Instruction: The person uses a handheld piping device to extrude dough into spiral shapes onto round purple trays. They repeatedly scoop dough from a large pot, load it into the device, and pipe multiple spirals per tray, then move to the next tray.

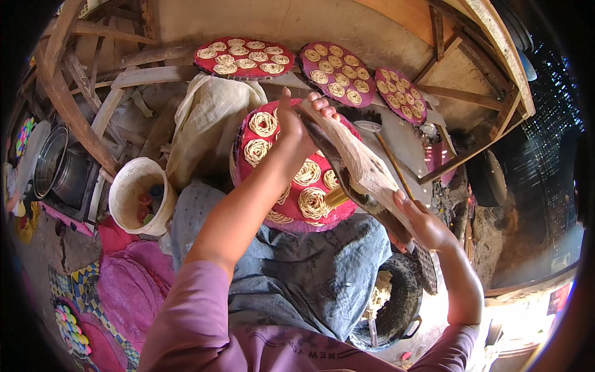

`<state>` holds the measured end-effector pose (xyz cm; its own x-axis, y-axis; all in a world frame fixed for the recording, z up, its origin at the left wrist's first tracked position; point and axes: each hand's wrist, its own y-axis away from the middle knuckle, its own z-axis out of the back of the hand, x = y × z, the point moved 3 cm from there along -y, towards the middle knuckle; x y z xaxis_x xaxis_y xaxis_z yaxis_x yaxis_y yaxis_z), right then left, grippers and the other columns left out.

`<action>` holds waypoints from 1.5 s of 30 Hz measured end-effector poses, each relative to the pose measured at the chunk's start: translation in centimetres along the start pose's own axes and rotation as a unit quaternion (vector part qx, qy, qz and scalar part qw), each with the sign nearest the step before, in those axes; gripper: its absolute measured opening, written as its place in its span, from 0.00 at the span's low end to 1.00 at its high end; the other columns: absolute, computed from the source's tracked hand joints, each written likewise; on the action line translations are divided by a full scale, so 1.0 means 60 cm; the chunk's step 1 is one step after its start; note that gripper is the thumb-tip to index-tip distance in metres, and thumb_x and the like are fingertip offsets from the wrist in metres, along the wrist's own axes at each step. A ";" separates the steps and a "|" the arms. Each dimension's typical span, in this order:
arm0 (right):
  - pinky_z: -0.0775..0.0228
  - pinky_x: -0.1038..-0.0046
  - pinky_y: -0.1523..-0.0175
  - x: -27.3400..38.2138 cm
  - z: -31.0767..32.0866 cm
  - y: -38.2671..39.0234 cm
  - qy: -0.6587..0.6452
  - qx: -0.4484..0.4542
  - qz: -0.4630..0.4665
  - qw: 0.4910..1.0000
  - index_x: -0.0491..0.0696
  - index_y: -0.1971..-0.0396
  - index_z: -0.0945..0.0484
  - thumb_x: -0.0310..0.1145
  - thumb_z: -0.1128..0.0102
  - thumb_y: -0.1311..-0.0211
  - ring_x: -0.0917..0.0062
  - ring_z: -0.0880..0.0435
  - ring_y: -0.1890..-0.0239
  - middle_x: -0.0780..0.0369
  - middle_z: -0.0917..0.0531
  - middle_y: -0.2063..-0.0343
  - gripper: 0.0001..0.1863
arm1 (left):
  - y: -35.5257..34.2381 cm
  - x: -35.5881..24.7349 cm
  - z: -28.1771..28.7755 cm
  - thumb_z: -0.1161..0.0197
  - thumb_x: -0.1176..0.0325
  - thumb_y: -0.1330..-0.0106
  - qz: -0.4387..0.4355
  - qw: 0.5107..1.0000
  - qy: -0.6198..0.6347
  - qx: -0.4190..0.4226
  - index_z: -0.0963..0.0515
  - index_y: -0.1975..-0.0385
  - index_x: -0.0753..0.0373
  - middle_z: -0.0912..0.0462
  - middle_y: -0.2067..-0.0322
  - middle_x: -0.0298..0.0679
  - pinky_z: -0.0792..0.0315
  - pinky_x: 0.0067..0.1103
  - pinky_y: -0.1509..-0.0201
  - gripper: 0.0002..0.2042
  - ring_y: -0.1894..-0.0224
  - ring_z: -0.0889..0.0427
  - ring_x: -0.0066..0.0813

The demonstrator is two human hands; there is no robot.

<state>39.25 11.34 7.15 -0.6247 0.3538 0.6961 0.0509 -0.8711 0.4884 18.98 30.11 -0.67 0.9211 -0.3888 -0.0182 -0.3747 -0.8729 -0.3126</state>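
Note:
Both my hands grip a long wooden hand press [356, 149], held slantwise above my lap. My left hand [300, 121] is closed round its far upper end. My right hand [421, 220] wraps its lower end, nearer me. A yellowish cylinder [336, 197] juts from the press's underside. Beneath lies a round red cloth-covered tray [248, 167] with several coiled nests of pale noodle strands [308, 172]. One nest [315, 203] lies right by the cylinder; whether strands join them I cannot tell. My left forearm and the press hide part of the tray.
Three more round trays of noodle nests [243, 59] [334, 72] [401, 94] stand at the back. A dirty white bucket [133, 180] is at my left. A dark pan [406, 297] with pale dough [379, 292] sits by my right knee. Wooden beams [74, 93] rise at left.

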 end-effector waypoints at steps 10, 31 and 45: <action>0.34 0.79 0.80 -0.075 0.002 -0.020 -0.109 -0.009 0.083 0.991 0.42 0.70 0.25 0.68 0.62 0.35 0.81 0.24 0.84 0.64 0.24 0.83 0.38 | 0.042 0.016 0.016 0.77 0.31 0.32 0.193 0.745 -0.636 -0.052 0.32 0.39 0.66 0.23 0.45 0.48 0.44 0.33 0.30 0.44 0.37 0.32 0.37; 0.31 0.77 0.78 -0.153 0.021 -0.030 -0.223 -0.065 0.176 0.957 0.38 0.65 0.25 0.65 0.56 0.36 0.77 0.22 0.83 0.59 0.22 0.81 0.37 | 0.207 0.020 0.036 0.50 0.52 0.30 -0.029 0.208 -0.955 0.211 0.27 0.45 0.59 0.34 0.37 0.41 0.36 0.41 0.43 0.21 0.46 0.29 0.45; 0.29 0.68 0.74 -0.449 0.022 -0.247 -0.200 -0.323 -0.020 0.925 0.42 0.65 0.28 0.62 0.47 0.39 0.68 0.21 0.81 0.55 0.20 0.78 0.31 | 0.457 -0.175 0.053 0.40 0.68 0.32 -0.161 0.568 -0.734 -0.335 0.22 0.67 0.67 0.20 0.57 0.41 0.28 0.22 0.60 0.08 0.65 0.22 0.24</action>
<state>56.34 15.17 -18.16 -0.2710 0.3749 0.8866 -0.5224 -0.8309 0.1916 -0.63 11.22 -12.08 -0.1359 0.0580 -0.9890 0.3353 -0.9367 -0.1010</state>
